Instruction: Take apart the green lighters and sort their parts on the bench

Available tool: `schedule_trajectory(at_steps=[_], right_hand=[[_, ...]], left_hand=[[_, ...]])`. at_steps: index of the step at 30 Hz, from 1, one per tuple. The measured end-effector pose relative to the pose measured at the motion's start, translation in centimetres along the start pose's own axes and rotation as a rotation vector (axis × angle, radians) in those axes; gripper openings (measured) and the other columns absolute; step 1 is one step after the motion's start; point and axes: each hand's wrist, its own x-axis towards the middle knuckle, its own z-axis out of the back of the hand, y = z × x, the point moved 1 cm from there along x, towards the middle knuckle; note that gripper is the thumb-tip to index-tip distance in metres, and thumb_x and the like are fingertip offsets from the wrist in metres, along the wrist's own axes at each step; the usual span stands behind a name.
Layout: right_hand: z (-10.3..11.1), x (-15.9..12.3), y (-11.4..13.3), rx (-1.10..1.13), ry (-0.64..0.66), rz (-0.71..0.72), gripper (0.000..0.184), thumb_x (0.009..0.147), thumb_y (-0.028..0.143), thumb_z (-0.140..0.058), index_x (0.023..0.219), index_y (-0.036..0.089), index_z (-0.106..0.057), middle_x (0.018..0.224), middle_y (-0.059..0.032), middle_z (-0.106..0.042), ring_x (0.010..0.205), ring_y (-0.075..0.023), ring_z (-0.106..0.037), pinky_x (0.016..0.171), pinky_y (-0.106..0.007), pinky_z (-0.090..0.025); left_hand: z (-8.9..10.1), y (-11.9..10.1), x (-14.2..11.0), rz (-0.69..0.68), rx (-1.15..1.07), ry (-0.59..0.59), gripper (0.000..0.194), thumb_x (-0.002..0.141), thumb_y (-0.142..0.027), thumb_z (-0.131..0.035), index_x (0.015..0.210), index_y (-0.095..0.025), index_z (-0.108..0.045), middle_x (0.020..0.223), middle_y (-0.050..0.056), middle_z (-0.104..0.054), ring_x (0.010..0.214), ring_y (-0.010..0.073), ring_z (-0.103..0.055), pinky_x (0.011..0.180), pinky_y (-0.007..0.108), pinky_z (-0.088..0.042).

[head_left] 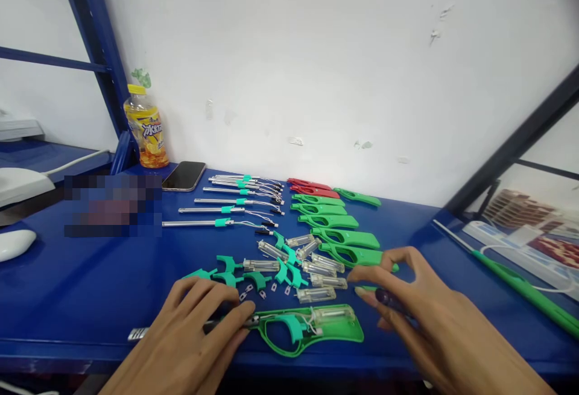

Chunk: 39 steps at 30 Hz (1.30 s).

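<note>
An open green lighter shell half lies at the table's front edge. Set into it are a clear fuel tank, a teal trigger, white wires and a metal rod. My left hand is closed over the rod where it meets the shell, covering much of it. My right hand is right of the shell, its lower fingers curled around a dark purple handle; the tool's far end is hidden. Its fingertips are close to the lowest green shell half of the row behind.
Loose teal triggers, clear tanks and small metal clips lie mid-table. Behind are metal rods with wires, red shell halves, a phone and a bottle. At right lie a green lighter and power strip.
</note>
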Motion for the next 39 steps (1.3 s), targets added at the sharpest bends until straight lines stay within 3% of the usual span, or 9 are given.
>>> schedule_trajectory(at_steps=[3,6,9,12,16,22,27,34,39], right_hand=[[0.0,0.2,0.3,0.082,0.066,0.012,0.028,0.111,0.023,-0.049,0.125,0.034,-0.071,0.110,-0.0056,-0.065,0.057,-0.0127,-0.070,0.054,-0.025,-0.059],[-0.5,0.2,0.9,0.159,0.194,0.032,0.034,0.111,0.014,-0.042,0.111,0.031,-0.072,0.105,-0.0048,-0.068,0.071,-0.0162,-0.074,0.065,-0.026,-0.061],[-1.7,-0.4,1.2,0.166,0.237,0.028,0.036,0.109,0.010,-0.044,0.119,0.031,-0.072,0.107,-0.0050,-0.070,0.075,-0.0167,-0.075,0.069,-0.026,-0.062],[-2.9,-1.0,1.4,0.140,0.209,0.021,0.038,0.107,0.010,-0.049,0.130,0.031,-0.071,0.108,-0.0050,-0.072,0.072,-0.0165,-0.076,0.069,-0.026,-0.064],[-4.1,-1.8,1.6,0.121,0.137,0.027,0.032,0.107,0.016,-0.055,0.132,0.030,-0.070,0.105,-0.0045,-0.073,0.069,-0.0187,-0.078,0.063,-0.028,-0.067],[-5.8,-2.7,1.9,0.210,-0.008,-0.008,0.016,0.110,0.022,-0.059,0.119,0.031,-0.069,0.104,-0.0022,-0.078,0.078,-0.0195,-0.082,0.063,-0.025,-0.066],[-7.0,-3.2,2.2,0.194,-0.130,0.020,0.013,0.114,0.025,-0.054,0.119,0.029,-0.066,0.100,-0.0017,-0.080,0.077,-0.0172,-0.084,0.068,-0.021,-0.067],[-7.2,-3.5,2.2,0.100,-0.142,0.039,0.019,0.116,0.029,-0.048,0.118,0.028,-0.067,0.100,-0.0038,-0.081,0.084,-0.0210,-0.087,0.064,-0.023,-0.068],[-7.2,-3.5,2.2,0.104,-0.166,0.041,0.021,0.117,0.030,-0.047,0.119,0.028,-0.068,0.100,-0.0035,-0.082,0.081,-0.0206,-0.087,0.064,-0.023,-0.068]], left_hand=[[0.5,-1.2,0.9,0.014,-0.006,-0.035,0.026,0.115,-0.016,-0.050,0.128,-0.026,-0.070,0.113,0.004,-0.073,0.104,0.0224,-0.066,0.096,0.038,-0.047],[0.8,-2.4,1.5,0.028,-0.009,0.008,0.032,0.114,-0.007,-0.046,0.123,-0.026,-0.070,0.108,0.002,-0.073,0.100,0.0210,-0.065,0.094,0.037,-0.048],[0.5,-2.9,1.9,0.038,-0.028,0.051,0.032,0.115,-0.010,-0.044,0.121,-0.025,-0.071,0.108,0.003,-0.073,0.097,0.0212,-0.065,0.092,0.038,-0.050],[-0.2,-2.8,2.3,0.015,-0.047,0.075,0.027,0.115,-0.014,-0.048,0.119,-0.026,-0.072,0.110,0.003,-0.074,0.098,0.0224,-0.066,0.091,0.038,-0.050],[-1.3,-2.5,2.9,0.030,-0.034,0.062,0.031,0.110,-0.009,-0.047,0.109,-0.025,-0.074,0.108,0.003,-0.074,0.098,0.0243,-0.065,0.093,0.040,-0.049],[-1.5,-2.5,3.6,-0.005,-0.035,0.054,0.042,0.120,-0.018,-0.038,0.101,-0.024,-0.075,0.098,0.001,-0.076,0.090,0.0238,-0.066,0.087,0.039,-0.050],[-1.4,-2.8,3.4,-0.005,0.027,0.043,0.048,0.117,-0.010,-0.032,0.098,-0.022,-0.075,0.095,0.002,-0.076,0.088,0.0249,-0.065,0.083,0.041,-0.048],[-0.4,-2.9,3.5,-0.016,0.073,-0.002,0.041,0.108,-0.001,-0.036,0.095,-0.021,-0.069,0.094,0.001,-0.074,0.089,0.0245,-0.063,0.092,0.040,-0.044],[1.3,-1.1,4.3,0.031,0.123,-0.107,0.025,0.113,-0.007,-0.045,0.106,-0.022,-0.064,0.098,0.002,-0.070,0.090,0.0246,-0.060,0.091,0.039,-0.042]])
